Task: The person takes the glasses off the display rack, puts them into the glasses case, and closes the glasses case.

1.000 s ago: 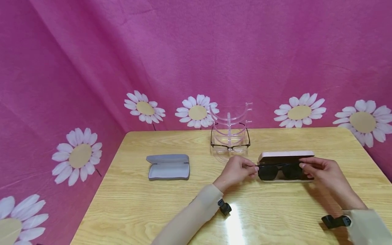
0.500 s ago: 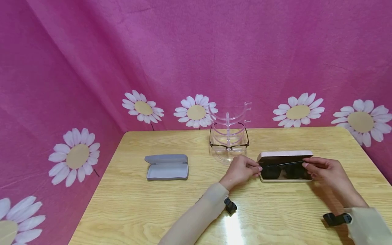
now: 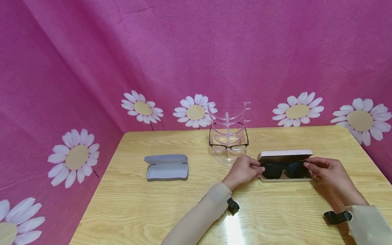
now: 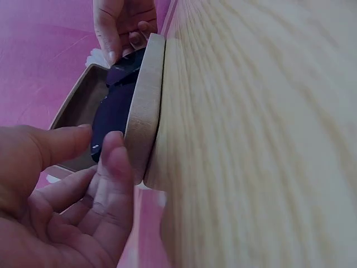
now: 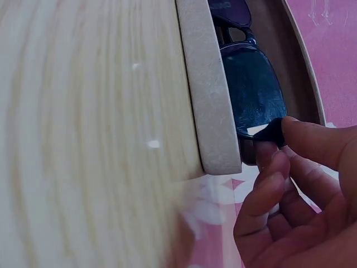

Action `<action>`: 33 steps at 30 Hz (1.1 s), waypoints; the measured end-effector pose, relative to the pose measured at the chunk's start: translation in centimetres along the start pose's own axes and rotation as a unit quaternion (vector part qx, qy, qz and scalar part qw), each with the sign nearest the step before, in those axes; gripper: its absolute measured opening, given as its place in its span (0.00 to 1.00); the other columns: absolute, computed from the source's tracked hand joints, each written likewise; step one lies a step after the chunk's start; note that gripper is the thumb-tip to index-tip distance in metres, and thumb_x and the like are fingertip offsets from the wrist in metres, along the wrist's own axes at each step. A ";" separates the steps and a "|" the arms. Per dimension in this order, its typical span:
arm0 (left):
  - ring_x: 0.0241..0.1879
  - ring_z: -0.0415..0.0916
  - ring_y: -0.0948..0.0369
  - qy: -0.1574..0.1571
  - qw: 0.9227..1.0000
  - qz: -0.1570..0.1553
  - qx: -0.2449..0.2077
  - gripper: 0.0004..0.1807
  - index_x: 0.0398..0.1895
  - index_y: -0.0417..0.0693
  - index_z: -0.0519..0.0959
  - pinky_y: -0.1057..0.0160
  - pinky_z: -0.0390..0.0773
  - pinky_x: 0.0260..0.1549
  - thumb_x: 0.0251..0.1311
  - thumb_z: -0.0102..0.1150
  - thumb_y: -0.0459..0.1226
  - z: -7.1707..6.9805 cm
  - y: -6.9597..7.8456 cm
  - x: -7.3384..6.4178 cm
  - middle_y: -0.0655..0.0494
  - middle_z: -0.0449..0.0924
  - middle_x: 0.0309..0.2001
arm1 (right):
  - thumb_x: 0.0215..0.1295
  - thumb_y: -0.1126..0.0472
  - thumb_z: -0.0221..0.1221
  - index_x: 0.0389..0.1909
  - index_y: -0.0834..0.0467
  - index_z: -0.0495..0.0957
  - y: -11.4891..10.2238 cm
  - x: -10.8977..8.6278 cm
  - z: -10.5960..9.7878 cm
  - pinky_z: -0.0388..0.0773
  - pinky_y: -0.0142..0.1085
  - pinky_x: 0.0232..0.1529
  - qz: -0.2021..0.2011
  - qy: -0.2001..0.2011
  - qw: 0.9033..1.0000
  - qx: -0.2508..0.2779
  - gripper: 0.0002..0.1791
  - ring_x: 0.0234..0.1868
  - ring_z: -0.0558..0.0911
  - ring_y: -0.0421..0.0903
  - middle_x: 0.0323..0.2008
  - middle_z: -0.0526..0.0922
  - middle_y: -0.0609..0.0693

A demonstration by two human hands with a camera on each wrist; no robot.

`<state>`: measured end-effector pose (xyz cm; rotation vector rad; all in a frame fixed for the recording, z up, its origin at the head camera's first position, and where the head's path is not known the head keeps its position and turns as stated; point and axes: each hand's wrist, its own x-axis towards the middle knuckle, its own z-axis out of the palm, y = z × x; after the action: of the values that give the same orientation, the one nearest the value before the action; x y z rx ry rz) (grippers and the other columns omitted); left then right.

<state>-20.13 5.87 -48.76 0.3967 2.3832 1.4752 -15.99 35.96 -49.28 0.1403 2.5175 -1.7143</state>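
Dark sunglasses (image 3: 273,171) lie low inside an open glasses case (image 3: 284,153) with a pale outside and dark lid lining, at the right of the table. My left hand (image 3: 245,170) pinches their left end between thumb and fingers, right at the case's rim. At the opposite end, my right hand (image 3: 329,172) holds the other corner; the right wrist view shows thumb and finger on the dark hinge of the sunglasses (image 5: 254,92). In the left wrist view the lenses (image 4: 114,111) sit partly below the case wall (image 4: 146,100). The folded temples are mostly hidden.
An open grey glasses case (image 3: 167,170) stands to the left. Behind my left hand is a clear display stand (image 3: 227,129) carrying dark-framed eyeglasses (image 3: 228,146). A pink curtain with daisies (image 3: 196,68) hangs behind the wooden table (image 3: 137,211).
Both hands have lowered the sunglasses into the pale case, and the left hand has shifted slightly right. The lenses now sit deeper in it, more level than half a second ago.
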 end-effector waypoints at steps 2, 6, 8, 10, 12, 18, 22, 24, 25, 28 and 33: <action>0.21 0.77 0.77 -0.008 0.999 0.005 0.031 0.11 0.46 0.42 0.91 0.78 0.75 0.24 0.66 0.70 0.39 0.0 0.1 -0.1 0.56 0.92 0.31 | 0.77 0.60 0.60 0.40 0.36 0.86 0.2 0.1 0.0 0.76 0.31 0.26 0.001 0.003 1.000 -0.001 0.13 0.25 0.76 0.36 0.26 0.83 0.33; 0.22 0.73 0.78 -0.018 0.998 0.019 0.065 0.13 0.46 0.44 0.91 0.78 0.72 0.27 0.66 0.69 0.43 -0.1 0.0 -0.1 0.60 0.91 0.29 | 0.77 0.59 0.61 0.40 0.36 0.86 0.5 0.3 0.0 0.77 0.31 0.27 0.005 0.008 1.000 -0.012 0.12 0.25 0.77 0.35 0.26 0.83 0.32; 0.23 0.72 0.77 -0.022 0.997 0.023 0.069 0.12 0.46 0.45 0.91 0.78 0.72 0.27 0.67 0.69 0.43 -0.2 0.0 -0.2 0.61 0.90 0.28 | 0.77 0.58 0.60 0.42 0.39 0.87 0.6 0.3 0.1 0.77 0.31 0.27 0.007 0.010 1.000 -0.020 0.09 0.25 0.77 0.35 0.27 0.83 0.31; 0.22 0.72 0.77 -0.021 0.997 0.021 0.068 0.12 0.46 0.45 0.91 0.78 0.72 0.27 0.67 0.68 0.43 -0.2 0.0 -0.2 0.61 0.90 0.28 | 0.77 0.57 0.60 0.45 0.46 0.87 0.7 0.4 0.1 0.78 0.31 0.28 0.009 0.010 0.999 -0.032 0.07 0.26 0.77 0.35 0.28 0.83 0.29; 0.22 0.73 0.77 -0.019 0.998 0.016 0.065 0.13 0.47 0.45 0.91 0.78 0.73 0.27 0.67 0.69 0.43 -0.2 0.1 -0.3 0.60 0.91 0.29 | 0.77 0.57 0.60 0.48 0.50 0.87 0.8 0.4 0.1 0.78 0.31 0.28 0.011 0.010 0.999 -0.042 0.08 0.27 0.77 0.35 0.29 0.83 0.28; 0.21 0.76 0.76 -0.018 0.998 0.008 0.061 0.14 0.49 0.44 0.90 0.77 0.73 0.24 0.68 0.68 0.43 -0.3 0.2 -0.4 0.58 0.92 0.30 | 0.77 0.58 0.59 0.44 0.42 0.84 1.0 0.5 0.2 0.78 0.31 0.28 0.017 0.001 0.999 -0.033 0.07 0.27 0.77 0.33 0.28 0.82 0.30; 0.20 0.73 0.76 -0.021 0.997 0.017 0.072 0.15 0.49 0.44 0.90 0.76 0.71 0.23 0.69 0.68 0.44 -0.4 0.2 -0.4 0.59 0.90 0.28 | 0.79 0.57 0.58 0.51 0.53 0.84 0.8 0.5 0.4 0.78 0.31 0.29 0.024 -0.009 0.999 -0.041 0.09 0.27 0.77 0.34 0.29 0.82 0.29; 0.19 0.73 0.75 -0.022 0.997 0.024 0.075 0.15 0.49 0.44 0.90 0.76 0.71 0.24 0.69 0.67 0.44 -0.5 0.2 -0.5 0.59 0.90 0.28 | 0.79 0.57 0.57 0.55 0.62 0.82 0.7 0.5 0.4 0.78 0.31 0.29 0.027 -0.009 0.998 -0.048 0.14 0.28 0.77 0.35 0.30 0.83 0.29; 0.20 0.73 0.75 -0.021 0.996 0.026 0.077 0.15 0.49 0.44 0.90 0.77 0.72 0.25 0.69 0.67 0.44 -0.6 0.2 -0.5 0.60 0.90 0.28 | 0.80 0.56 0.57 0.56 0.65 0.80 0.7 0.5 0.4 0.79 0.31 0.29 0.026 -0.009 0.998 -0.053 0.17 0.28 0.77 0.35 0.31 0.83 0.29; 0.21 0.73 0.76 -0.023 0.996 0.032 0.083 0.16 0.49 0.44 0.90 0.77 0.73 0.26 0.69 0.67 0.45 -0.7 0.2 -0.5 0.60 0.90 0.29 | 0.79 0.56 0.57 0.54 0.62 0.82 0.7 0.6 0.4 0.80 0.31 0.29 0.023 -0.004 0.998 -0.050 0.14 0.28 0.78 0.35 0.30 0.83 0.30; 0.23 0.74 0.75 -0.028 0.996 0.034 0.082 0.16 0.50 0.44 0.90 0.77 0.74 0.29 0.70 0.66 0.45 -0.8 0.3 -0.4 0.61 0.89 0.29 | 0.78 0.58 0.59 0.41 0.38 0.84 0.8 0.5 0.2 0.81 0.31 0.28 0.017 0.010 1.000 -0.007 0.10 0.27 0.78 0.34 0.28 0.83 0.31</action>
<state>-20.04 5.19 -48.13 0.5552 2.4768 1.2821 -16.35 36.05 -50.16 0.2002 2.5258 -1.6897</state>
